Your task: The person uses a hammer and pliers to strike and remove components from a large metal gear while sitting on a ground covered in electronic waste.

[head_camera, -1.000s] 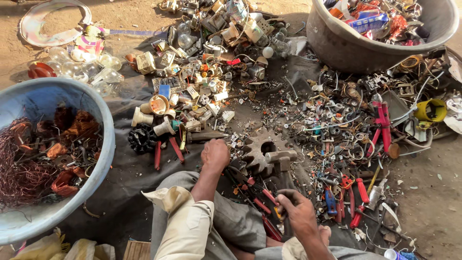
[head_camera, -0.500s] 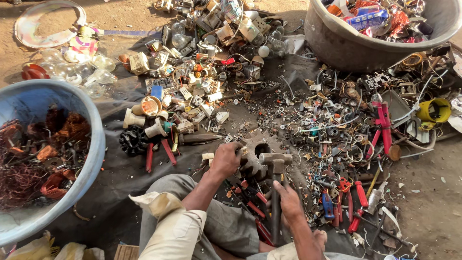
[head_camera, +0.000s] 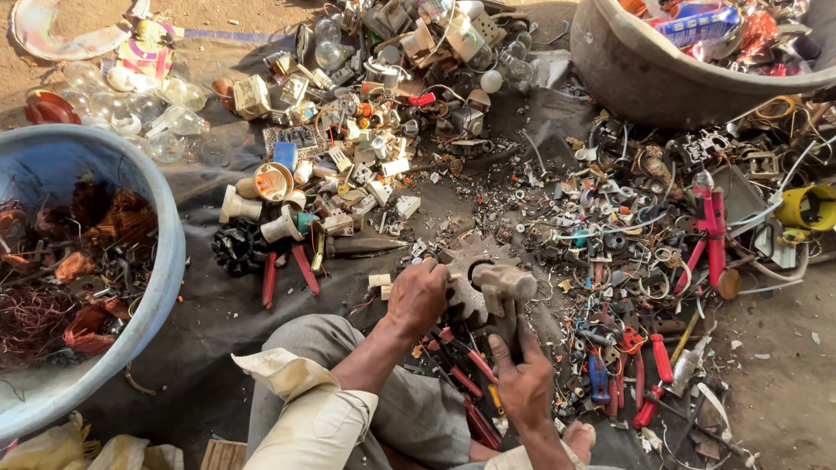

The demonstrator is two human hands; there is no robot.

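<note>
Left hand closed over the left edge of a toothed metal gear wheel, gripping it, near centre of the dark ground cloth. Right hand closed around the handle of a hammer; the pale hammer head sits on or just against the right side of the gear, can't tell if touching. Gear lies flat-ish on the cloth, just beyond the person's grey trouser knee.

Just left of the left hand: red-handled pliers, a black ribbed part, beige lamp holders. Near the right hand: several red-handled tools on the cloth, blue-handled pliers to the right.

Far left: blue plastic tub holding copper wire coils. Far right: grey tub with mixed coloured scrap. Scrap pile of sockets, switches and wire bits spread across far middle; clear bulb glass far left; yellow part at right edge. Red crimping tool right of the gear.
</note>
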